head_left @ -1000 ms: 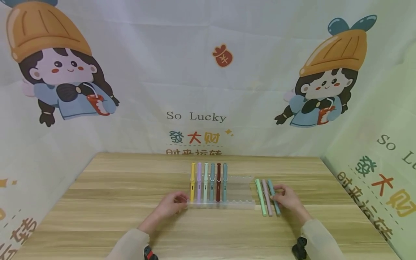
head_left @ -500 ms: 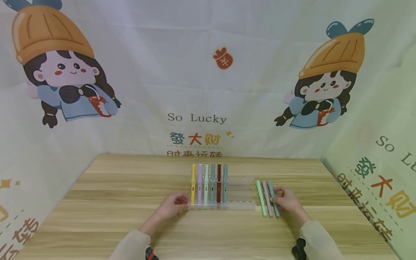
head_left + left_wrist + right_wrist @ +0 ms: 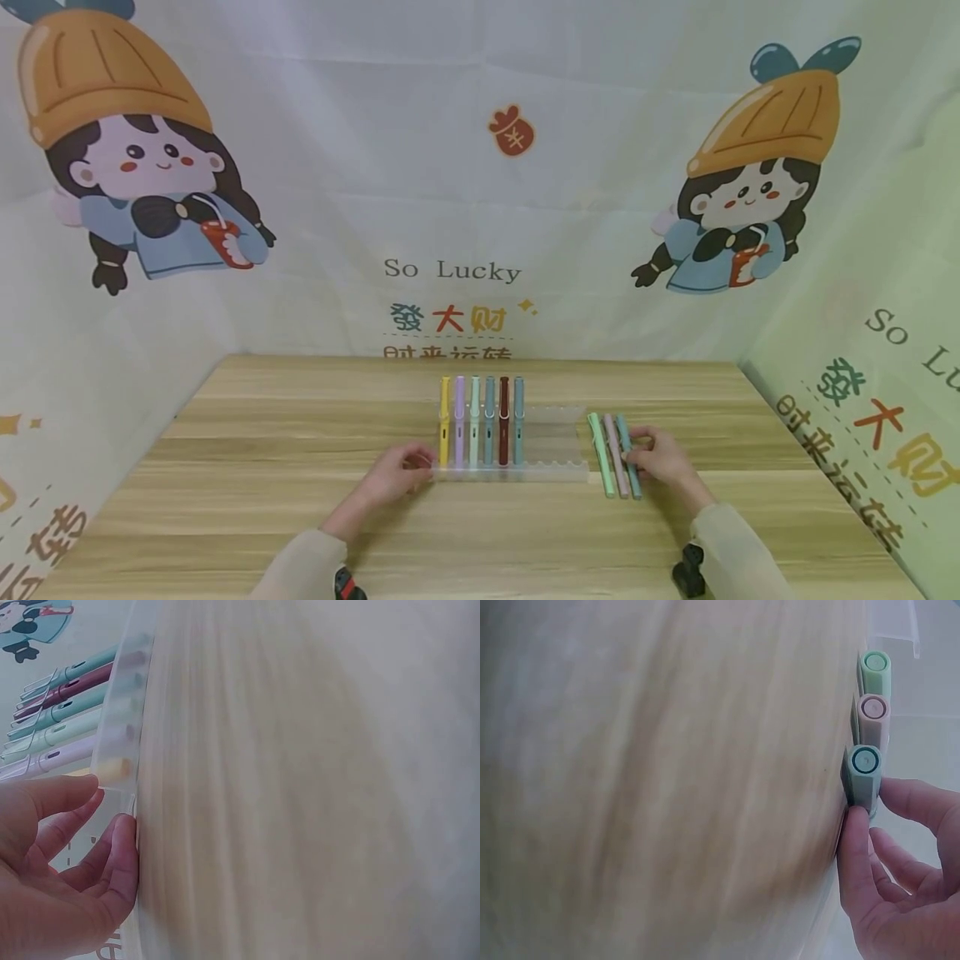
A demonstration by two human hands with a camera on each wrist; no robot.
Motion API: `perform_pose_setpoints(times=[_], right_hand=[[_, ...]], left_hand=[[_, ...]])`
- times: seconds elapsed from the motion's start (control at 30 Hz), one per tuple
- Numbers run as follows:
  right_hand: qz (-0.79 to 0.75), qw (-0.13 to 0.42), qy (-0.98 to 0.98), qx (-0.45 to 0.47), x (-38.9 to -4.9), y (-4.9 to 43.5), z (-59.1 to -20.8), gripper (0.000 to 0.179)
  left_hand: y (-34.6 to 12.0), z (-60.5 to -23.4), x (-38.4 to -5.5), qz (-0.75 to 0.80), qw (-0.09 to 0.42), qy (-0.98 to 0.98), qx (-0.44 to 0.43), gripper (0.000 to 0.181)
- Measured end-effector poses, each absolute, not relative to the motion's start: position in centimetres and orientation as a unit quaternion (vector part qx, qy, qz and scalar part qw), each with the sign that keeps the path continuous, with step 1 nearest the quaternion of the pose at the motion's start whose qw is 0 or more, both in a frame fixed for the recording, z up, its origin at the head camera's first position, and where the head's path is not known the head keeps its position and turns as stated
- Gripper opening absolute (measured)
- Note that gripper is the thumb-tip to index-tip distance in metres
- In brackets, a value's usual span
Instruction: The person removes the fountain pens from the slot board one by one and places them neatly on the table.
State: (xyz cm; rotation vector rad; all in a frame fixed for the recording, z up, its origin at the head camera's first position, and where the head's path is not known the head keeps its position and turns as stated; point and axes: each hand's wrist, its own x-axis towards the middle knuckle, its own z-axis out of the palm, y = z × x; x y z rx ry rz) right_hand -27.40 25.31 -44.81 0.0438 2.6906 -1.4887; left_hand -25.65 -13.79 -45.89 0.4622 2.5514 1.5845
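Observation:
A clear plastic pen rack (image 3: 555, 472) stands mid-table, with several capped pens side by side in its left part: a yellow pen (image 3: 445, 437), then lilac, pale mint, blue, dark red (image 3: 504, 433) and blue ones. My left hand (image 3: 396, 473) holds the rack's left end; its thumb touches the corner by the yellow pen in the left wrist view. Right of the rack, a green pen (image 3: 602, 458), a mauve pen (image 3: 617, 460) and a blue pen (image 3: 634, 482) lie on the wood. My right hand (image 3: 663, 458) pinches the blue pen (image 3: 865, 776) between thumb and finger.
The rack's right part shows bare notches beside the last blue pen. The wood-grain table (image 3: 480, 542) ends at a printed cloth backdrop (image 3: 337, 208) behind and on both sides. Dark devices sit at both wrists, below the light sleeves (image 3: 738, 550).
The blue pen's lower end shifts slightly left, towards the mauve pen, under my right hand. My left hand stays at the rack. The head view tilts slightly.

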Motion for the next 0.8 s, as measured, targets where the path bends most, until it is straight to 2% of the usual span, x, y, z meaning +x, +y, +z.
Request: perform_pose_setpoints(times=[0.27,0.57,0.8], right_hand=[[-0.485,0.024,0.874,0.02,-27.3,25.3,-44.5,0.042],[-0.448,-0.07,0.891,-0.028,-26.7,23.2,-42.9,0.033],[-0.507,-0.075,0.858,-0.045,-26.8,20.4,-42.6,0.031]], left_hand=[[-13.8,-46.0,-25.7,0.521,0.051,0.838,0.156,0.014],[-13.9,-45.9,-25.5,0.519,0.051,0.84,0.153,0.016],[-13.9,-45.8,-25.6,0.523,0.053,0.836,0.156,0.015]])
